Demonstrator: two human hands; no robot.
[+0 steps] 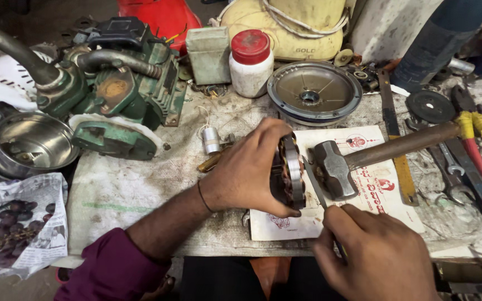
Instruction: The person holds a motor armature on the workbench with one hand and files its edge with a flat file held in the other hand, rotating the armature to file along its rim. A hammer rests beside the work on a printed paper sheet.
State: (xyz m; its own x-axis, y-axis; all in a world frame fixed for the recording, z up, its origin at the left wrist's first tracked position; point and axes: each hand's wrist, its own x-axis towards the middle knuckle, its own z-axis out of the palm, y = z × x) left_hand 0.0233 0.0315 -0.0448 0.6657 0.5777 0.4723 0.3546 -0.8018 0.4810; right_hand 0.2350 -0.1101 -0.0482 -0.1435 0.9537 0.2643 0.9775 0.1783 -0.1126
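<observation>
A: Hands?
B: Left hand [250,170] grips motor stator [289,173] upright on printed white card [364,184]; right hand [375,256] closed on thin blade [314,181].
A: Packages?
B: Red-lidded white jar [251,62] behind; hammer [364,159] beside.

Desk [140,189] covered by stained cloth. On it: green pump [121,92] upper left, steel bowl [29,142] at left edge, white jar with red lid [251,62] top centre, round metal cover [314,92] beside it, hammer [375,156] on printed paper [364,189], pliers [478,136] and spanners [453,167] right.
</observation>
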